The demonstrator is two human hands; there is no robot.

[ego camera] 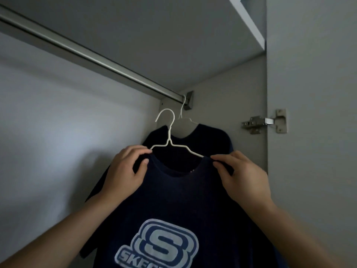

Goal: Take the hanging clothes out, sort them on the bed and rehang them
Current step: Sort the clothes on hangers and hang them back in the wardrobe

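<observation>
Both hands pinch logo shirt (print cut off) on hanger.

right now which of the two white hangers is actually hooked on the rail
The rear hanger, carrying the dark shirt behind. The front hanger's hook hangs free below the rail.

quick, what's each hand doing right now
Left hand: pinching the navy T-shirt at its left shoulder, by the white hanger.
Right hand: pinching the same shirt at its right shoulder.
</observation>
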